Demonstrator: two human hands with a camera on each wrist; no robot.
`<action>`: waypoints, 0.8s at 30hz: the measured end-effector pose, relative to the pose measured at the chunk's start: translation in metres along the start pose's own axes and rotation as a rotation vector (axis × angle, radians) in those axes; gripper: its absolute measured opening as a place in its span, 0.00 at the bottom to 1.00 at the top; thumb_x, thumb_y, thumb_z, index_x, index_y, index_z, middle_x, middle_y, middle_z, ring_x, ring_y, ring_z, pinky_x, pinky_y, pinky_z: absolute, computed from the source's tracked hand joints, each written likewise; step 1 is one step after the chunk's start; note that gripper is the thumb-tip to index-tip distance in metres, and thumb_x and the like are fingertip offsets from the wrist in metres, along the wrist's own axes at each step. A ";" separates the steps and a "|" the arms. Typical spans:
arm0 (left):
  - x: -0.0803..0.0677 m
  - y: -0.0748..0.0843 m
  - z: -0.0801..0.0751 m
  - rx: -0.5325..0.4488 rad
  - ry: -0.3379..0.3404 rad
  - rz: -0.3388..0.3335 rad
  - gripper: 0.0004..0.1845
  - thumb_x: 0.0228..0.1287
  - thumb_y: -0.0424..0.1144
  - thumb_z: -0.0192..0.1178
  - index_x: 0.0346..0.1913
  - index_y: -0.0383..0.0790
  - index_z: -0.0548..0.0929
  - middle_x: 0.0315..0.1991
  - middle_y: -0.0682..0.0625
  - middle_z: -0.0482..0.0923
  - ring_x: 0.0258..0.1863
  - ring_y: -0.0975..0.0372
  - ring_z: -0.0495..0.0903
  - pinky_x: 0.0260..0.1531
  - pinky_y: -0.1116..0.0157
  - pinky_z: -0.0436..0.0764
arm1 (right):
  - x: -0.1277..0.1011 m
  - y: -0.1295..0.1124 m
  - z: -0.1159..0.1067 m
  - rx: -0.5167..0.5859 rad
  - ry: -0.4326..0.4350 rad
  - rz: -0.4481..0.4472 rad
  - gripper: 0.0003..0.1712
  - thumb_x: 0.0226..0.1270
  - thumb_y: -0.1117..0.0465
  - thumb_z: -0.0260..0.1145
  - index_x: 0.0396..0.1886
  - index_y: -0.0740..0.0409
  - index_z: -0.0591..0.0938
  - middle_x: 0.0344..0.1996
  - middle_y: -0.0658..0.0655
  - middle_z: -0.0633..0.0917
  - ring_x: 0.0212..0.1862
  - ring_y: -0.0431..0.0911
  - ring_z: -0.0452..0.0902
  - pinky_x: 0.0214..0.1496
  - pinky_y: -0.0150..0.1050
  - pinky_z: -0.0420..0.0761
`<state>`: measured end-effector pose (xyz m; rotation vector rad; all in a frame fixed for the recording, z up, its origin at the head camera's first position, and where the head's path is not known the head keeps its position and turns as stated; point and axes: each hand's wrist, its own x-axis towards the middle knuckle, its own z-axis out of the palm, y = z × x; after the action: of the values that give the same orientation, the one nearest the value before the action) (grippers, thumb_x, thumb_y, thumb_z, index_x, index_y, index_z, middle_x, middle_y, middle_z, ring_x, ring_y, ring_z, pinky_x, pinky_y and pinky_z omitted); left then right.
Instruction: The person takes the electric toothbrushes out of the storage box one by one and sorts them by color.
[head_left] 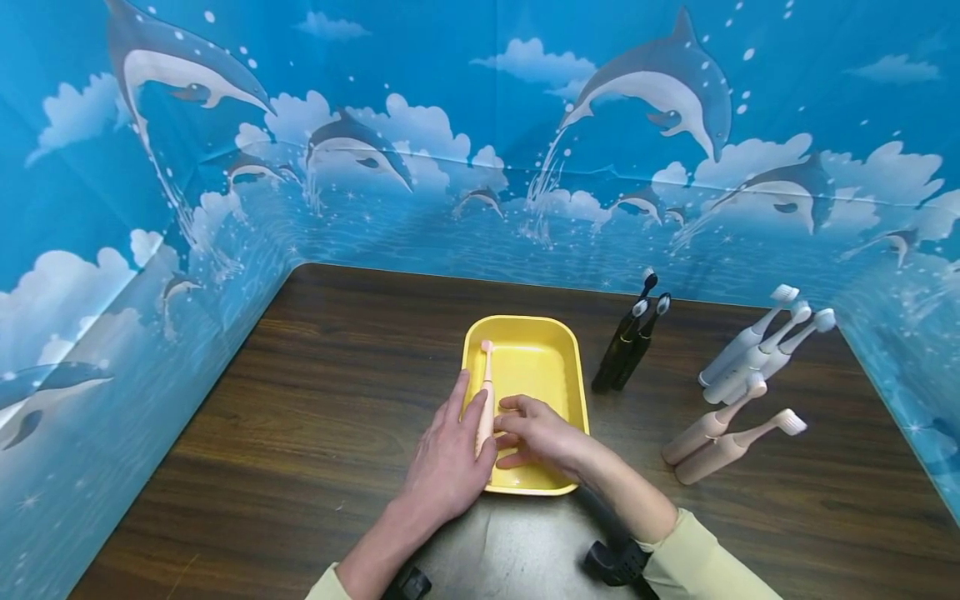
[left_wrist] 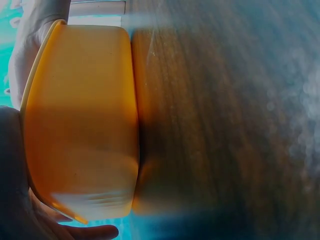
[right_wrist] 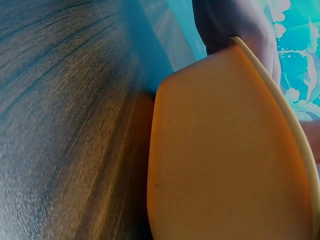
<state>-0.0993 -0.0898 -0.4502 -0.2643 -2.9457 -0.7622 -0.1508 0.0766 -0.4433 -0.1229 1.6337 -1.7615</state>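
Pink toothbrush (head_left: 485, 404) lay in the yellow tray (head_left: 570, 367) near the table's front edge, along the tray's left wall, long axis front to back, bristles toward the far edge. Left hand (head_left: 448, 454) lay flat against the handle from the left, fingers straight. Right hand (head_left: 542, 433) touched it from the right, fingers loosely extended; whether they pinched it, could not tell. Both hands equally near.

Count: one tray; pink toothbrushes, one in tray, two (head_left: 723, 437) toward the right edge; three white (head_left: 753, 350); three black (head_left: 630, 342).
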 end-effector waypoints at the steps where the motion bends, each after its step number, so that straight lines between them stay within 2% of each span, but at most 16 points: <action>1: 0.000 0.000 0.000 -0.001 -0.001 0.001 0.31 0.69 0.44 0.59 0.73 0.40 0.72 0.82 0.44 0.49 0.70 0.44 0.68 0.57 0.40 0.76 | 0.000 0.001 0.000 -0.003 -0.031 0.006 0.34 0.76 0.66 0.55 0.72 0.80 0.54 0.50 0.66 0.81 0.45 0.50 0.83 0.48 0.51 0.86; 4: -0.001 -0.001 0.000 0.002 -0.003 0.008 0.31 0.68 0.43 0.58 0.73 0.40 0.72 0.82 0.44 0.50 0.70 0.43 0.68 0.57 0.40 0.76 | 0.000 0.001 0.002 -0.004 -0.119 0.020 0.31 0.77 0.67 0.54 0.71 0.80 0.56 0.43 0.63 0.85 0.41 0.48 0.84 0.46 0.48 0.86; 6: -0.001 -0.001 0.000 0.006 -0.004 0.013 0.31 0.68 0.43 0.57 0.74 0.41 0.72 0.82 0.44 0.50 0.70 0.43 0.68 0.57 0.40 0.76 | 0.001 0.002 0.003 0.004 -0.140 0.024 0.28 0.78 0.68 0.53 0.69 0.79 0.59 0.41 0.62 0.86 0.39 0.46 0.84 0.45 0.47 0.87; 14: 0.000 -0.001 0.000 -0.005 -0.004 0.013 0.32 0.67 0.41 0.58 0.74 0.40 0.72 0.82 0.44 0.49 0.70 0.43 0.67 0.57 0.40 0.75 | 0.009 0.003 0.004 0.015 -0.051 0.025 0.24 0.76 0.71 0.54 0.65 0.81 0.62 0.39 0.62 0.85 0.38 0.46 0.85 0.47 0.46 0.86; 20: -0.001 0.000 0.001 -0.006 0.000 0.005 0.32 0.67 0.42 0.58 0.74 0.40 0.72 0.82 0.44 0.48 0.69 0.44 0.69 0.56 0.41 0.76 | 0.014 0.004 0.006 0.044 -0.052 0.056 0.18 0.74 0.70 0.56 0.57 0.75 0.66 0.35 0.60 0.84 0.33 0.44 0.84 0.41 0.42 0.87; 24: -0.001 0.000 0.001 -0.012 -0.003 0.001 0.33 0.67 0.42 0.58 0.75 0.41 0.71 0.82 0.44 0.47 0.69 0.44 0.69 0.56 0.40 0.76 | 0.017 0.004 0.007 0.055 -0.053 0.066 0.13 0.74 0.71 0.55 0.53 0.72 0.67 0.33 0.60 0.83 0.32 0.44 0.84 0.37 0.43 0.87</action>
<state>-0.0986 -0.0896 -0.4518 -0.2673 -2.9443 -0.7799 -0.1584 0.0618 -0.4526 -0.0885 1.5327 -1.7373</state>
